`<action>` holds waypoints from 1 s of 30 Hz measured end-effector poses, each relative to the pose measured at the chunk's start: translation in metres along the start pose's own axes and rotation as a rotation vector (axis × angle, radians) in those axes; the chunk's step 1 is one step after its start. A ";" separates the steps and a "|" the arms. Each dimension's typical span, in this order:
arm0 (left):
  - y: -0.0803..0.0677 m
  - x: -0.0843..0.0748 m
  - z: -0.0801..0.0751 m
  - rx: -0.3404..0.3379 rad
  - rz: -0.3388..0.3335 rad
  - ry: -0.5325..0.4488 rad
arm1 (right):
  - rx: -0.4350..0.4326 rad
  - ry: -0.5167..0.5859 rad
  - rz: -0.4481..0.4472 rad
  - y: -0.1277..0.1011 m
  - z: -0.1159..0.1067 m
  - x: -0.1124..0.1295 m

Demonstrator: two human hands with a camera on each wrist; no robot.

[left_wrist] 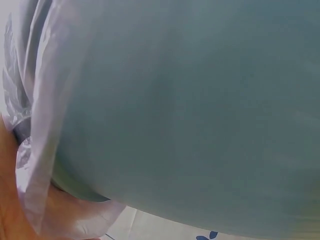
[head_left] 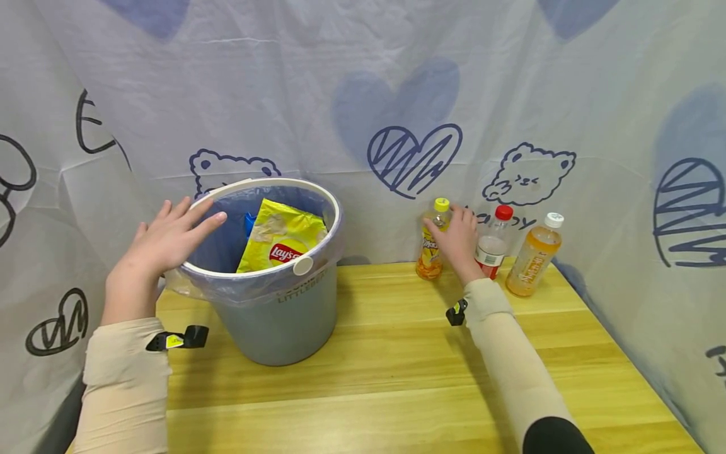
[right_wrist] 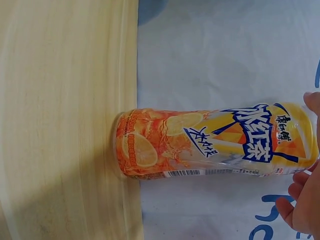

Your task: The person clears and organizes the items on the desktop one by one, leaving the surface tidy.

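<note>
Standing by the counter (head_left: 397,353): the person's right hand (head_left: 458,243) is reaching to the yellow-capped tea bottle (head_left: 431,243), which is standing upright at the back edge w/ the sheet behind it. The fingers are spread around its upper part, thumb near the neck; they're looking loose, not yet clamping, so I'm reading the hand as open & just arriving. The wrist view is showing fingertips (right_wrist: 300,210) just beside the label, not squeezing.

The left hand (head_left: 170,243) is resting flat-fingered against the rim of the grey bin (head_left: 283,315), relaxed, gripping nothing. A bag liner is folded over the rim & a Lay's chip bag (head_left: 282,243) is sitting inside.

Two more bottles are standing immediately right: red-capped (head_left: 492,243), then white-capped (head_left: 534,255), close to the knuckles.

To do this well, I'm thinking: wrap around the label mid-body, not the cap, lift straight up so the red-capped neighbour isn't getting knocked, and keep the left hand steadying the bin.
</note>
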State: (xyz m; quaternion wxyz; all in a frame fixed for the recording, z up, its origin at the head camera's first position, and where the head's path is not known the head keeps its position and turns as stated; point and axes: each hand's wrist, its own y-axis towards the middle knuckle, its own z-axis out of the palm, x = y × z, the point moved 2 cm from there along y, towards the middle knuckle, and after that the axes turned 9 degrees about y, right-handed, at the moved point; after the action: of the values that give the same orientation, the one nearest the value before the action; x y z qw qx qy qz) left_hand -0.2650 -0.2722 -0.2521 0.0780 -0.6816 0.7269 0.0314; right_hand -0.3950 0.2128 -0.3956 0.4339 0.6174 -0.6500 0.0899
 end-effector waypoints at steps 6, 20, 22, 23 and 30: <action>0.001 0.000 0.001 0.000 0.007 -0.010 | 0.010 -0.035 0.001 0.002 0.000 0.001; -0.001 0.000 0.001 0.001 0.017 -0.036 | -0.021 -0.111 -0.068 0.002 0.005 -0.002; -0.001 0.000 0.000 0.003 0.017 -0.039 | -0.032 -0.107 -0.089 -0.001 0.004 -0.002; -0.001 0.000 0.001 0.003 0.017 -0.040 | -0.039 -0.103 -0.102 -0.002 0.004 -0.002; -0.001 0.001 0.003 -0.006 0.010 -0.042 | -0.059 -0.080 -0.163 -0.009 0.002 0.000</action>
State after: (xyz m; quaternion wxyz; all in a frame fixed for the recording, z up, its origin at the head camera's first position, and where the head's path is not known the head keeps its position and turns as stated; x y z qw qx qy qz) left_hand -0.2636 -0.2733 -0.2548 0.0912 -0.6773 0.7285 0.0483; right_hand -0.3880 0.2097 -0.4012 0.4314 0.6584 -0.6167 0.0106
